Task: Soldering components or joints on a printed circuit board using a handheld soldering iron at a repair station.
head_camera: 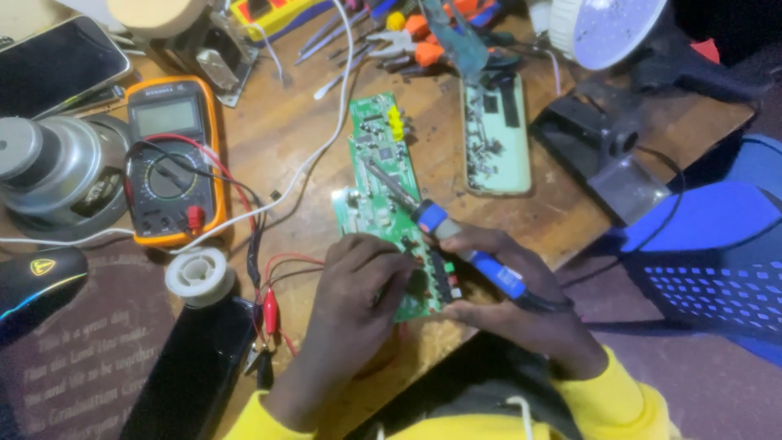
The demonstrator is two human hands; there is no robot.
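While the right hand (pixel 509 305) is closed around the blue handle of a soldering iron (pixel 472 253), its metal tip rests low over the middle of a green circuit board (pixel 387 175) that lies lengthwise on the wooden workbench (pixel 285 138). The left hand (pixel 358 285) presses down on the near end of that board, fingers bent together over its edge; whether they pinch anything small cannot be told. Just right of the board lies an opened phone shell (pixel 497 147), a shallow tray showing its inner parts. Left of the board sit an orange multimeter (pixel 173 159) with red and black leads, a solder spool (pixel 199 275) and red crocodile clips (pixel 270 311). A white cable (pixel 314 155) runs across the wood between multimeter and board. Farther left are a speaker driver (pixel 57 175) and a computer mouse (pixel 37 281). Screwdrivers and pliers (pixel 407 41) crowd the far edge, beside a lamp (pixel 607 28) on its black stand.
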